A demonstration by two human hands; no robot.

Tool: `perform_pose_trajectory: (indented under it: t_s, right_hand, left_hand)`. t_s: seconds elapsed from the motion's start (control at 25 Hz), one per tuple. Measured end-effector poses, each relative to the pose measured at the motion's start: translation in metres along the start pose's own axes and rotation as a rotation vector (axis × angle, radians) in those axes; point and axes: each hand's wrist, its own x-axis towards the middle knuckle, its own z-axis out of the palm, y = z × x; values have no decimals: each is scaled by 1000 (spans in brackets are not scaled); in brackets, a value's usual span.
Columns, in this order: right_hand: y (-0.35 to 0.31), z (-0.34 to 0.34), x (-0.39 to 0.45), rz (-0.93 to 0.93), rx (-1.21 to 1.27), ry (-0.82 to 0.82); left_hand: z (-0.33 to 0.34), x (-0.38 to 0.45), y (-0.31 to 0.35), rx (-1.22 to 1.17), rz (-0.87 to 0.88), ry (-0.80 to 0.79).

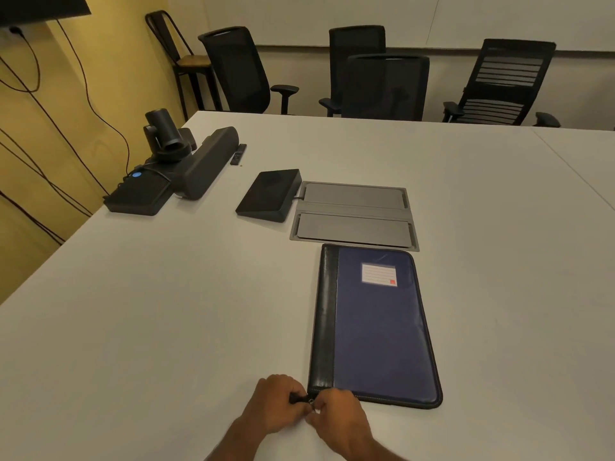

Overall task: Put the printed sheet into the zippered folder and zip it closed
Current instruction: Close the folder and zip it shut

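Note:
The zippered folder [376,324] lies flat and closed on the white table [166,311], blue with a black spine strip and a white label near its far end. No printed sheet is visible. Both hands meet at the folder's near left corner. My left hand [274,402] pinches the black end tab of the zip that sticks out past that corner. My right hand [339,417] is closed on the small metal zipper pull [312,401] right beside it.
A grey flip-lid cable box [354,216] is set into the table just beyond the folder. A black tablet-like console [269,194], a conference camera with speaker bar [176,161] and a small remote [238,154] sit at the far left. Several office chairs [386,84] line the far edge.

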Motion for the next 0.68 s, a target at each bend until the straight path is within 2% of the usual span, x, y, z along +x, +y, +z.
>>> perform_pose_trajectory:
  t_s: [0.12,0.68]
  right_hand:
    - [-2,2,2,29,-25,-22]
    - [6,-7,0,53,-180,80]
  left_hand:
    - [2,1,-1,-28,-8,7]
    - [4,3,-6,-10,-44,62]
